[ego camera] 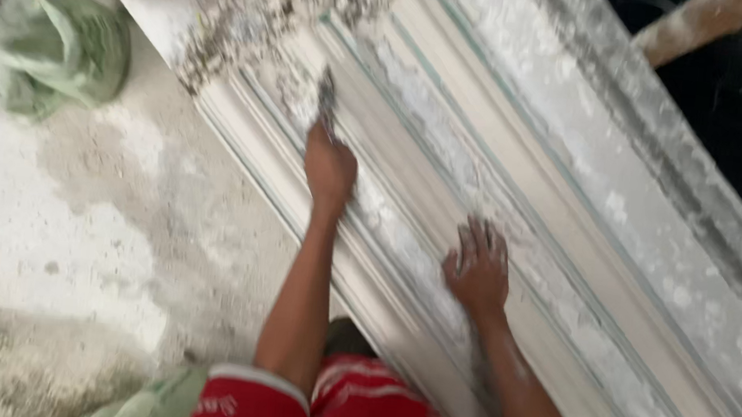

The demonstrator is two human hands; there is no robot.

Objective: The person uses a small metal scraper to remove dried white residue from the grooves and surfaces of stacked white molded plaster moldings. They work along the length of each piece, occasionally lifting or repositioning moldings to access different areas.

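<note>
At the far left a pale green sack lies crumpled on the floor, its mouth bunched so you cannot tell what it holds; it is the only sack fully in view, though a second patch of green cloth shows at the bottom edge beside your red shorts; the floor between them is rough and dusted white, and it gives you open room all along the near edge of the work; that edge runs diagonally from upper left to lower right, where one long ribbed plaster moulding lies; your left hand sits on the moulding's near ribs, its fingers closed around one narrow scraping tool whose blade points up the length of the moulding and meets a crumbly white patch; loose plaster crumbs are scattered just beyond the blade, at the moulding's upper end; your right hand rests further down the same moulding, well apart from the left, its fingers spread and pressed flat on the ribs, gripping nothing; to the right the moulding's far side rises to a rough grey border, beyond which the space is dark; one wooden pole crosses the top right corner there.
</note>
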